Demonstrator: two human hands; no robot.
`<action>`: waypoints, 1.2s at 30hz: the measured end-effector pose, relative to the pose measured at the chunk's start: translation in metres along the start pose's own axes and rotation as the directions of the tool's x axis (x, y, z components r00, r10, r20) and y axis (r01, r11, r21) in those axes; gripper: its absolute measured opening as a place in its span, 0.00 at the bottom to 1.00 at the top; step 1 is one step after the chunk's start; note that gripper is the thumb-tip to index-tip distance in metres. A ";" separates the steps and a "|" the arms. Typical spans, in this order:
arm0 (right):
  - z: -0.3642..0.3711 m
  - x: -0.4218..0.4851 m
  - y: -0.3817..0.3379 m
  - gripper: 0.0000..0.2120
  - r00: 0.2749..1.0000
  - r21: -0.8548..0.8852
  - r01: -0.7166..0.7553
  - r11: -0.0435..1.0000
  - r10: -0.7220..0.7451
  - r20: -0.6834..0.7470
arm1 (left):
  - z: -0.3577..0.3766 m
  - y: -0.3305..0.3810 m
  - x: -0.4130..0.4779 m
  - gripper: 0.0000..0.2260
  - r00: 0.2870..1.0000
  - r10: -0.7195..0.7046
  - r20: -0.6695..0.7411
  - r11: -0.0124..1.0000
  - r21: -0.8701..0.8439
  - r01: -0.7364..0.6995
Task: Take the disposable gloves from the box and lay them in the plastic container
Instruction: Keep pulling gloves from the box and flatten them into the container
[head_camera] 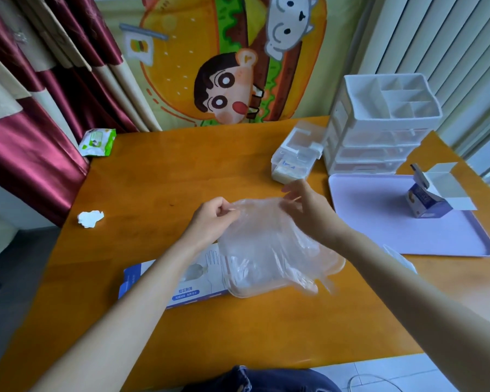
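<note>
Pinched along the top edge between curled fingers of the left hand (212,219) and the right hand (306,210): clear disposable gloves (266,244), hanging just over the plastic container (338,264) beside the glove box (156,281). Lower slowly, keep the film spread, tuck trailing tips inside the rim.

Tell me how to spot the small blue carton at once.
Start at the orange table and go to the lilac tray on its right side, just in front of the white drawer organiser. The small blue carton stands alone on that tray, its white top flaps open, unlike the glove box lying flat mid-table.
</note>
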State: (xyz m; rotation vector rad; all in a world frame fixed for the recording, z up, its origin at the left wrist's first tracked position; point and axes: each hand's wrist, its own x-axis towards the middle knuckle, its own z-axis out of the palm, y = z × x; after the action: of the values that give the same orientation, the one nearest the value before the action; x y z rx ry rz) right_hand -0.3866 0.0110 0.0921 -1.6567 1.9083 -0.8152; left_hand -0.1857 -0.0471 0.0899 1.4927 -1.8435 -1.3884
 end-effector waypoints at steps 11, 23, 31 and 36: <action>-0.028 0.027 -0.005 0.07 0.962 -0.051 0.117 0.992 -0.126 -0.243 | -0.014 0.032 0.021 0.02 0.908 0.313 -0.277 0.949 0.126 -0.289; 0.022 0.001 0.086 0.12 0.886 -0.341 0.347 0.873 -0.187 0.423 | 0.026 -0.050 0.004 0.08 0.812 0.374 0.447 0.393 0.717 -0.576; 0.058 0.012 0.102 0.21 0.769 -0.405 0.272 0.873 0.055 0.636 | 0.074 -0.051 0.033 0.15 0.852 -0.054 0.521 0.071 0.853 -0.517; 0.064 0.014 0.099 0.15 0.661 -0.410 0.176 0.895 0.201 0.722 | 0.090 -0.053 0.041 0.14 0.792 -0.348 0.502 0.024 0.849 -0.528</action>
State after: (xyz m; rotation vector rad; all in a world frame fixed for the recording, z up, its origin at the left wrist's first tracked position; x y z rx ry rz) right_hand -0.4132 -0.0019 -0.0229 -1.8197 1.5165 0.3805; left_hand -0.2436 -0.0412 -0.0060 1.2145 -3.8133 -0.0663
